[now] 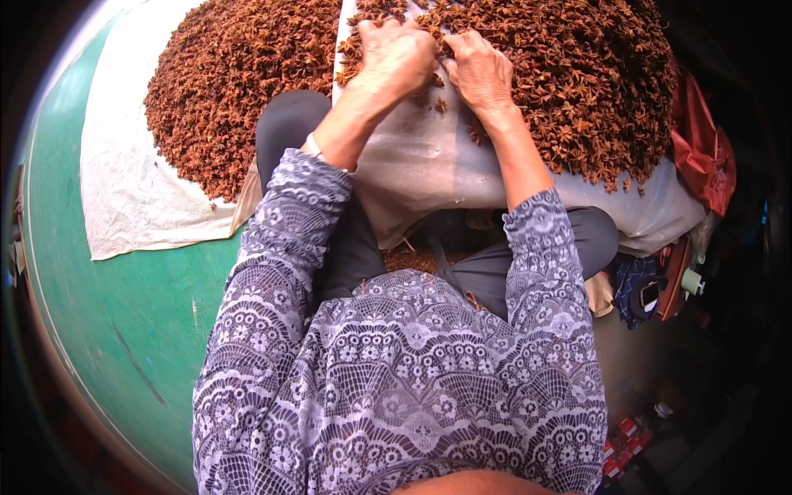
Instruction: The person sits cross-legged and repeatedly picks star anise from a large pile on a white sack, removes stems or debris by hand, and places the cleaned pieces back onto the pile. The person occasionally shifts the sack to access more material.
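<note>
A large heap of dried star anise point(588, 86) lies on a translucent plastic sheet point(427, 167) before me. My left hand point(399, 52) is over the sheet at the heap's left edge, its fingers bent down among the pods; whether it grips one is hidden. Close to its right, my right hand point(479, 71) has curled fingers at the rim of the same heap, and its fingertips are partly hidden. A single star anise pod point(440, 105) lies on the sheet below the hands. Another big heap of star anise point(241, 93) spreads to the left.
A white cloth point(117, 185) lies under the left heap on a green surface point(154, 297). At the right hang a red plastic bag point(705, 148) and, lower down, a dark checked cloth point(630, 291) near a pale green cup-like object point(692, 282). Red packets point(628, 442) are at lower right.
</note>
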Available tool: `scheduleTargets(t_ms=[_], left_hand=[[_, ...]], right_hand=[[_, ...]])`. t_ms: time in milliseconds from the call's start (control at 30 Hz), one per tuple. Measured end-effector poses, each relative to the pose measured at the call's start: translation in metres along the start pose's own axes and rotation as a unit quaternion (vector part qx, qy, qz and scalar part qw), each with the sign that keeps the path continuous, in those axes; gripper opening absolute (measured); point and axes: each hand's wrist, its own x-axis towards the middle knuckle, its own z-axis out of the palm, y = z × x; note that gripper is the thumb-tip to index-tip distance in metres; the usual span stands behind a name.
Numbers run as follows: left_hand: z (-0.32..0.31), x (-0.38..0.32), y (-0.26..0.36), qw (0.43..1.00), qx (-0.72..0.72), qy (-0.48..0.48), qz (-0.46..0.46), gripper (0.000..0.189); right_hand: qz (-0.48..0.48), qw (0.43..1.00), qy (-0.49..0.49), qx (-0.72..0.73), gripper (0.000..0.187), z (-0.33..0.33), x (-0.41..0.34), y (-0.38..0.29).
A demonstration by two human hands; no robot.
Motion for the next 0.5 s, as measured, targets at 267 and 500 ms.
scheduleTargets(t_ms=[267,500], left_hand=[[0.013,-0.003,0.008,0.997,0.007,0.076,0.020,0.009],[0.001,0.006,-0.015,0.997,-0.028,0.076,-0.001,0.011]], right_hand=[[0.091,0.945,0.066,0.308,0.021,-0.008,-0.005,0.013],[0.194,0.752,0.093,0.623,0.013,-0.011,0.016,0.024]])
